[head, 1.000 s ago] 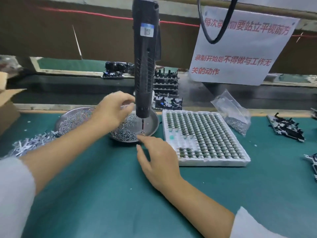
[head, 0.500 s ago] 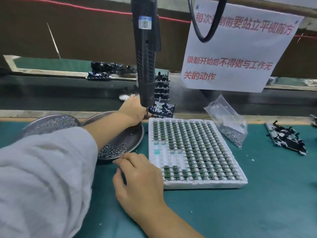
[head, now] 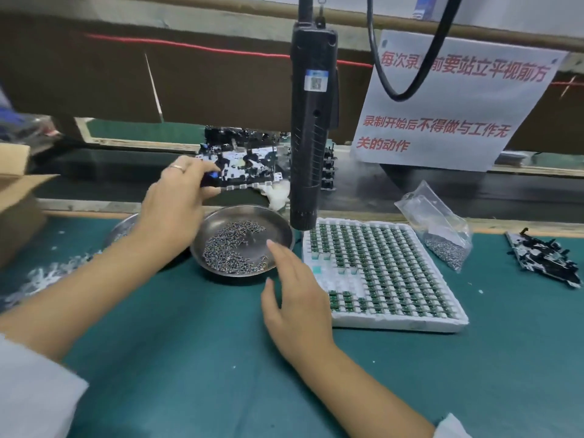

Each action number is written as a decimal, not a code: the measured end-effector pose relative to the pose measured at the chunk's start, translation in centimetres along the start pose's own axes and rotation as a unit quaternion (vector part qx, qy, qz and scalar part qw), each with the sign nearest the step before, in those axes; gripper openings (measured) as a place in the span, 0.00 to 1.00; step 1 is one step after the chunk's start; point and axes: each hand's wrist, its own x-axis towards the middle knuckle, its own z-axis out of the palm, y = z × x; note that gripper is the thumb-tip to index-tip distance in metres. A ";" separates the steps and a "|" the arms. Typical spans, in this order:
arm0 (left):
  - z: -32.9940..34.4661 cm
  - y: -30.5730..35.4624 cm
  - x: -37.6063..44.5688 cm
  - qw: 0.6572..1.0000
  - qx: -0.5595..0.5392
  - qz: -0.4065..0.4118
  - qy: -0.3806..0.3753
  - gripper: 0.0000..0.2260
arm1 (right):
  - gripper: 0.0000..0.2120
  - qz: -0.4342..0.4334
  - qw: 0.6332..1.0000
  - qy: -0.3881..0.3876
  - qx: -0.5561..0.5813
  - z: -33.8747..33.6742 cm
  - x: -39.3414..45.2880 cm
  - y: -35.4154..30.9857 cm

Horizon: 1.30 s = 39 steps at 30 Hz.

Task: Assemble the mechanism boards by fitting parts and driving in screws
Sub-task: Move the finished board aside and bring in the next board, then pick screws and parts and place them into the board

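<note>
My left hand [head: 177, 200] grips the left edge of a white mechanism board [head: 249, 167] fitted with black parts, holding it in the air above the back ledge, behind a round metal dish [head: 284, 229] of small screws. My right hand [head: 297, 292] hovers flat and empty over the green mat, its fingertips by the dish's right rim. A black electric screwdriver [head: 311, 131] hangs straight down between the dish and a white tray [head: 398, 324] packed with small green parts.
A second metal dish [head: 121, 227] lies partly hidden behind my left arm. A plastic bag of screws [head: 442, 235] and another board [head: 543, 257] lie at the right. A cardboard box [head: 15, 200] stands at the left edge. More stacked boards [head: 328, 172] sit behind the screwdriver.
My left hand reached from the dish to the back ledge and has now lifted a mechanism board toward me. My right hand stayed near the dish. The camera view shifted.
</note>
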 end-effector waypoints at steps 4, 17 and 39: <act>-5.2 -0.5 -6.6 0.997 0.034 0.059 -0.019 0.17 | 0.22 0.038 0.997 0.006 0.061 0.0 -0.4 -0.1; -5.4 -0.7 -17.8 0.975 0.074 0.159 -0.138 0.20 | 0.22 -0.261 0.952 -0.162 -0.003 -1.0 -2.3 -0.9; -6.0 -6.4 -11.9 0.967 -0.158 -0.195 -0.043 0.07 | 0.15 -0.205 0.974 -0.090 0.036 -0.3 -1.9 -0.8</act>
